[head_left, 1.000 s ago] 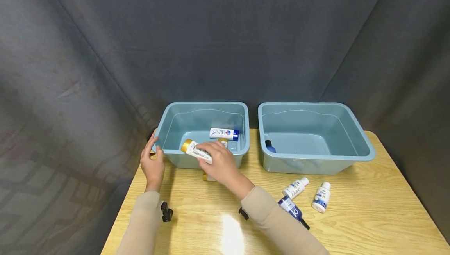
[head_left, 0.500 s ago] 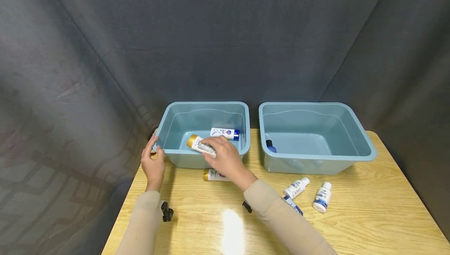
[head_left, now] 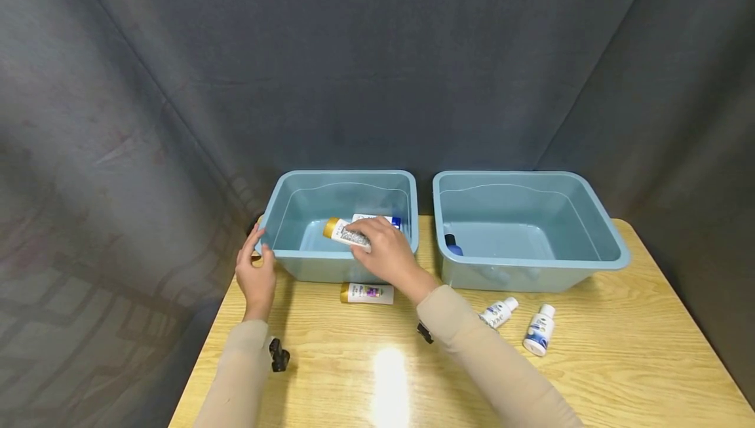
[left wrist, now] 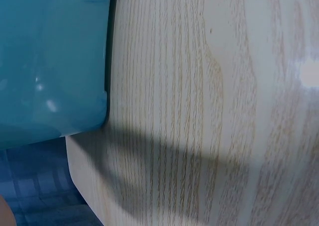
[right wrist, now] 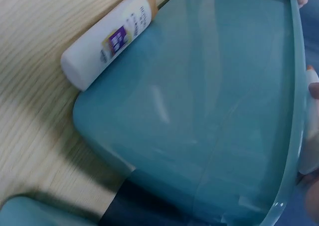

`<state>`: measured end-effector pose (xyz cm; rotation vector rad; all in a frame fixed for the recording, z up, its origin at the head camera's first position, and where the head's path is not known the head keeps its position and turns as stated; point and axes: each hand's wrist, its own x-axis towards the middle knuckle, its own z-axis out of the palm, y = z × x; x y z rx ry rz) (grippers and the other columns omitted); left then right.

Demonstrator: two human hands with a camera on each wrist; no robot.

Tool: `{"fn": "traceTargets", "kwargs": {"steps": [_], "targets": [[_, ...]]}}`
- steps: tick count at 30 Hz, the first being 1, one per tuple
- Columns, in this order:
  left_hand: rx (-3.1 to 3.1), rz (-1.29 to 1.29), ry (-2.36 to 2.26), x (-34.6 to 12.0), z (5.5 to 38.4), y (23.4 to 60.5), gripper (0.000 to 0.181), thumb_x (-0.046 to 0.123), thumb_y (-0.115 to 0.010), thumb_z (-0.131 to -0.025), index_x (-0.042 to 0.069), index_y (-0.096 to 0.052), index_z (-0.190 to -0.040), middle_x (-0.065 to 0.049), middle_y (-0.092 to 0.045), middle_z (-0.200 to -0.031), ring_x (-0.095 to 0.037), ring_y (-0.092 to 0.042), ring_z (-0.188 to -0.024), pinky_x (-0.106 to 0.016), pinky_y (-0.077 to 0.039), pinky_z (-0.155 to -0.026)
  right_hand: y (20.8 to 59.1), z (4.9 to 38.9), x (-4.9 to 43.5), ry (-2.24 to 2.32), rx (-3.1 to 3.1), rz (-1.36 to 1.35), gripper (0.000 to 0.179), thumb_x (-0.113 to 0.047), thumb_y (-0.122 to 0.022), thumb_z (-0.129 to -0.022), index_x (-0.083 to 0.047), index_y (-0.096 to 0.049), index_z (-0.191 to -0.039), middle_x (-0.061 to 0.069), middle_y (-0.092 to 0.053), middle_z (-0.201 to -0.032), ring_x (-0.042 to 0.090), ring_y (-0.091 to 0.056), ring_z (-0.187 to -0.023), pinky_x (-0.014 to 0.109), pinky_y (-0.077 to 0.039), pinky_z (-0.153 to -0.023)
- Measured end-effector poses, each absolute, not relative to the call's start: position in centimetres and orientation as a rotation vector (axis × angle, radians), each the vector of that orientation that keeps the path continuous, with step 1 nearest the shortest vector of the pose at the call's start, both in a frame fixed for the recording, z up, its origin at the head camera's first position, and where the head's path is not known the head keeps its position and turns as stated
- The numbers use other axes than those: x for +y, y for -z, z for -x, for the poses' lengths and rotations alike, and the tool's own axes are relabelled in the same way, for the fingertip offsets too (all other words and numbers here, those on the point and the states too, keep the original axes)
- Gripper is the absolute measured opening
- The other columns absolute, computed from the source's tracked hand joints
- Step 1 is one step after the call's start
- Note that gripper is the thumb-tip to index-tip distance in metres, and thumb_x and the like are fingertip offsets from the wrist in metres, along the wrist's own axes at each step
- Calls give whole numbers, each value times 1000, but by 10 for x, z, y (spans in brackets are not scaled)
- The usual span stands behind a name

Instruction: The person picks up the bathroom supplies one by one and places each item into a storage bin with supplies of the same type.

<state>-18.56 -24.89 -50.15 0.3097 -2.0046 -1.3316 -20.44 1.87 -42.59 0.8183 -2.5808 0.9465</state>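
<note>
My right hand (head_left: pixel 383 251) grips a white bottle with a gold cap (head_left: pixel 348 233), tilted within the opening of the left blue bin (head_left: pixel 324 267). Past the hand, a white bottle with a blue cap (head_left: pixel 395 221) lies inside that bin, partly covered by my fingers. My left hand (head_left: pixel 257 280) holds the bin's front left corner, thumb and fingers spread round the rim. Against the bin's front wall, a second white gold-capped bottle with a purple label (head_left: pixel 370 293) lies on the table; the right wrist view shows this label bottle (right wrist: pixel 112 39) up close.
A second blue bin (head_left: pixel 519 277) stands to the right, with a blue black-capped bottle (head_left: pixel 453 246) at its left end. Two white bottles, one tilted (head_left: pixel 498 312) and one farther right (head_left: pixel 539 331), lie on the wooden table (head_left: pixel 619 349). A dark curtain (head_left: pixel 377 67) hangs behind.
My right hand has moved right and slightly away from me with the gold-capped bottle. The labelled bottle on the table is uncovered; the sleeve now hides a blue bottle. My left hand stays put.
</note>
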Motion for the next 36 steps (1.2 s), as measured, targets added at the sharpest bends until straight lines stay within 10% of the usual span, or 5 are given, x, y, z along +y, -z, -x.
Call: {"fn": "traceTargets", "kwargs": {"steps": [36], "targets": [[-1990, -323, 1310, -250, 187, 502, 37, 3, -56, -99, 12, -71, -132, 2, -62, -149, -5, -55, -119, -14, -37, -85, 421, 236, 27, -888, -2817, -958, 39, -21, -78, -92, -17, -71, -130, 7, -71, -134, 28, -64, -125, 46, -55, -101]]}}
